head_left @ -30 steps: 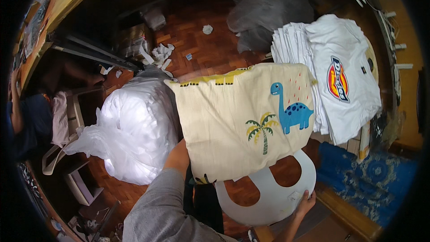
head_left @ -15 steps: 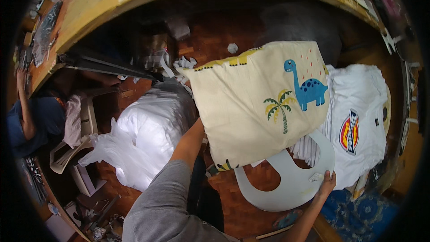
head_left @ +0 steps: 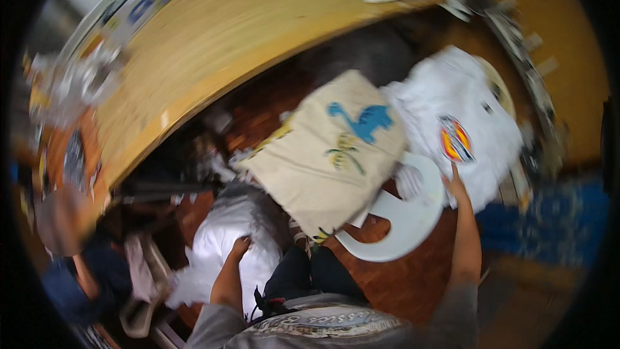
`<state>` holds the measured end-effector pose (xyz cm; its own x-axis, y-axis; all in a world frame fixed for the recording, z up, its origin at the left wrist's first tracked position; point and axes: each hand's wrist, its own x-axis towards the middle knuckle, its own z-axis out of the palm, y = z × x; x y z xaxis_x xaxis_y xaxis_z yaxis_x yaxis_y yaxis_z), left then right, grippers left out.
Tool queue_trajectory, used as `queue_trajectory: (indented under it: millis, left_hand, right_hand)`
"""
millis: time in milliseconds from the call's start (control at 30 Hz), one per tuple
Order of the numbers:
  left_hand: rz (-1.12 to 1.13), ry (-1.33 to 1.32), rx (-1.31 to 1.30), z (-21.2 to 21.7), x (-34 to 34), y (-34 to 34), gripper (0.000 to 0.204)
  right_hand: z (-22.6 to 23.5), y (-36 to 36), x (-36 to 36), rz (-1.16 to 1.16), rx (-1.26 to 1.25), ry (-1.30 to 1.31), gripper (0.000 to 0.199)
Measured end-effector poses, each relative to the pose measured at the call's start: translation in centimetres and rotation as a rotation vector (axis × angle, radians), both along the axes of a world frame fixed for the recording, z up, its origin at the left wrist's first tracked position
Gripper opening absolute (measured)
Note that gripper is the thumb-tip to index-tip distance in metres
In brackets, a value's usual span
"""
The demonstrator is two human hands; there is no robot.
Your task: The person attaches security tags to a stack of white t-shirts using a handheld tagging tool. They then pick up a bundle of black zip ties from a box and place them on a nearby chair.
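My right hand (head_left: 457, 189) is at the near edge of a pile of white T-shirts (head_left: 478, 129), with at least one finger stretched out over the cloth. The top shirt bears a round red and yellow print. My left hand (head_left: 241, 247) is over a white plastic-wrapped bundle (head_left: 223, 226); its fingers are smeared, and I cannot tell whether it touches the plastic. Between my hands lies a folded cream cloth (head_left: 316, 168) printed with a blue dinosaur and a palm tree. It rests partly on a pale plastic chair (head_left: 387, 245) with cut-out openings.
A long yellow wooden table (head_left: 213, 39) runs across the far side. At the left is a person in dark blue (head_left: 84, 284) beside a beige chair (head_left: 152, 265). Blue patterned cloth (head_left: 549, 220) lies at the right, and clear plastic (head_left: 97, 77) sits on the table's left end.
My view has swung, showing more tabletop. My right hand has left the chair's edge for the T-shirts. My left hand, hidden by the cream cloth before, now shows over the wrapped bundle.
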<state>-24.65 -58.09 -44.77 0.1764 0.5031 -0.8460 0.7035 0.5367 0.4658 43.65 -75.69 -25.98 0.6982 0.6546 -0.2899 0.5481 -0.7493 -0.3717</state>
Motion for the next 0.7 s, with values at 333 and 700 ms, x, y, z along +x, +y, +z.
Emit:
queue_trajectory:
  millis: [333, 700]
  left_hand:
    - [0.033, 0.191, 0.797, 11.2, -11.9, 1.5, 0.034]
    - [0.153, 0.428, 1.557, 33.3, -5.0, 25.4, 0.028]
  right_hand:
    - [14.5, 9.3, -1.6, -0.07, -0.249, 0.093, 0.046]
    - [-0.4, -1.4, -10.6, -0.666, 0.509, 0.424, 0.049]
